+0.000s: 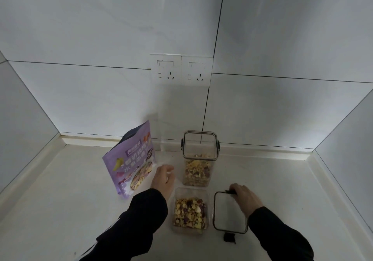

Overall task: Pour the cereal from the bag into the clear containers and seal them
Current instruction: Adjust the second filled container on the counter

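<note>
A purple cereal bag (133, 159) stands upright on the counter, left of centre. My left hand (163, 179) hovers just right of the bag, fingers loosely curled, holding nothing I can see. A tall clear container (198, 159) with its lid on is about half full of cereal. In front of it stands a lidless clear container (189, 213) holding cereal. To its right a clear lid with a dark rim (230, 212) lies flat on the counter. My right hand (245, 197) grips that lid at its far edge, by the dark clasp.
The pale counter (80, 200) sits in a tiled alcove with walls at left, back and right. Two wall sockets (181, 71) are mounted above the containers. A dark clasp (229, 237) sticks out at the lid's near edge.
</note>
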The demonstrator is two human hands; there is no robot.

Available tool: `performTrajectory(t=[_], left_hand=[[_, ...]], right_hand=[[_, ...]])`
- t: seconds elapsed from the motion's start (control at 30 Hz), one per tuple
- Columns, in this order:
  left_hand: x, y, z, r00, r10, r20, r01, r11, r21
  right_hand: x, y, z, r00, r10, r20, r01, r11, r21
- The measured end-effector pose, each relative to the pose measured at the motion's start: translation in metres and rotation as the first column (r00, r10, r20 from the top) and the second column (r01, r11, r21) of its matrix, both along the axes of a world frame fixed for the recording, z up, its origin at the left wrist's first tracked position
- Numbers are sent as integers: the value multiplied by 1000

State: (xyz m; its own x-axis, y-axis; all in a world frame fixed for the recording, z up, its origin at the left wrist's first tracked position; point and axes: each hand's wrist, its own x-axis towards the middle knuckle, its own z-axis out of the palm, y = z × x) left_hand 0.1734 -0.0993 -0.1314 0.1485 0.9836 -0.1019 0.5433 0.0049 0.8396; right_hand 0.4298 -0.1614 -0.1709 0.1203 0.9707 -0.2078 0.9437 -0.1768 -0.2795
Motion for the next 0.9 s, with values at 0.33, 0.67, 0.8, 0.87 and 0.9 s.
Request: performTrajectory(t=[0.33,0.67,0.8,0.87,0.9], left_hand=[[18,-29,6,936,27,351,255,634,-730],[-3,-24,17,740,316,594,424,467,-776],[-15,-19,-1,815,306,493,186,666,-722],[-18,-20,-8,819,277,502,165,724,-670],[-20,-21,-10,846,230,481,150,763,-629]], right_hand=[[-19,-7,85,923,10,-385,220,806,550],[-65,-19,72,807,314,-499,102,759,643],[-72,-30,55,697,163,-698,181,902,391],[-72,-34,44,607,83,-790,196,948,250],[-71,-35,41,564,41,-825,214,957,194]])
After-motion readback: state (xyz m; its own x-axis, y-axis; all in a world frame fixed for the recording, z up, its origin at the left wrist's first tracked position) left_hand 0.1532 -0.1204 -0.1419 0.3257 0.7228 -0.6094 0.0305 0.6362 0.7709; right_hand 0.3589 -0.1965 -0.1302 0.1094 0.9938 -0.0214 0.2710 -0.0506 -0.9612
